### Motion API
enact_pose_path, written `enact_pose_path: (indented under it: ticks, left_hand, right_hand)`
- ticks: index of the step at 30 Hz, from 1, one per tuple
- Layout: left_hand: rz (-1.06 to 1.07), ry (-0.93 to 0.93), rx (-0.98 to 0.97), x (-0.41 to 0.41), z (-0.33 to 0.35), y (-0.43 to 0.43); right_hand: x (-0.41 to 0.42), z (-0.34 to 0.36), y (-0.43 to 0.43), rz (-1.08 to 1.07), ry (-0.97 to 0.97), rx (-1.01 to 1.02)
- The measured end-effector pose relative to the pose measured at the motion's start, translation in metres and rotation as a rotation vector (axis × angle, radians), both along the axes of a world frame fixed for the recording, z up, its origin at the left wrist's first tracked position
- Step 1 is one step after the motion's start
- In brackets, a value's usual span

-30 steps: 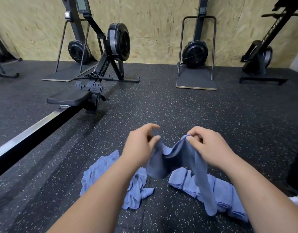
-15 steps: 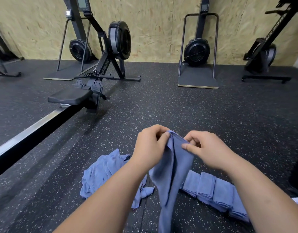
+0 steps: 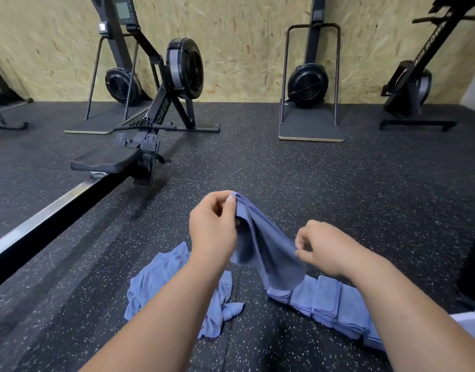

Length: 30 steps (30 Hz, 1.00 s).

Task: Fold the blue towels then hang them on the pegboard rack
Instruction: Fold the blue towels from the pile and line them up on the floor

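While the floor (image 3: 365, 200) carries one loose heap (image 3: 161, 285) left and one folded row (image 3: 333, 304) right (piece counts unreadable), one blue towel (image 3: 266, 248) hangs between my hands, long axis sloping high-left to low-right: my left hand (image 3: 213, 232) pinches the top corner, my right hand (image 3: 325, 248) pinches the lower edge.

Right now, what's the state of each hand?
Left hand: pinches the top corner of the blue towel.
Right hand: pinches the same towel's side edge.
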<state>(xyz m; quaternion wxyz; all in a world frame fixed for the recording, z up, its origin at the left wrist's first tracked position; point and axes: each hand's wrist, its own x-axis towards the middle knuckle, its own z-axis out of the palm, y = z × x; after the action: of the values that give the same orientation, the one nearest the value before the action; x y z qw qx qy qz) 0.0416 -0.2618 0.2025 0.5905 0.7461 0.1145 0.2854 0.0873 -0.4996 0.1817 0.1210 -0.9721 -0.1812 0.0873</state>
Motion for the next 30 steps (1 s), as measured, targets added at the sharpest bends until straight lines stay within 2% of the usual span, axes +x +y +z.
enact_pose_path:
  ticks: [3,5,8,10,15,18,22,26,30]
  left_hand:
    - [0.078,0.05,0.087,0.004,-0.004,0.012]
    - [0.043,0.127,0.192,0.005,-0.008,0.018]
    - [-0.122,0.238,0.352,0.003,-0.015,0.014]
    - [-0.279,0.254,0.409,0.003,-0.022,0.005]
    - [-0.51,0.264,0.342,0.0,-0.026,-0.019]
    - [-0.474,0.276,0.315,0.0,-0.024,-0.021]
    - [-0.43,0.269,0.111,0.002,-0.023,-0.018]
    - [-0.37,0.246,0.004,0.002,-0.021,-0.017]
    - [-0.296,0.168,-0.122,0.0,-0.012,-0.017]
  right_hand:
    - [0.001,-0.004,0.001,-0.065,0.015,0.024]
    - [0.004,0.0,-0.002,-0.112,-0.045,0.166]
    - [0.002,0.01,0.001,-0.159,-0.149,0.486]
    - [-0.003,0.015,0.008,-0.12,-0.181,0.584]
    - [-0.014,0.019,0.032,0.097,-0.14,0.619]
    - [-0.014,0.021,0.035,0.114,-0.12,0.64]
    - [-0.012,0.016,0.025,0.095,-0.007,0.592]
    - [-0.01,0.01,0.019,0.084,0.128,0.508]
    - [-0.009,0.008,0.02,0.029,0.137,0.486]
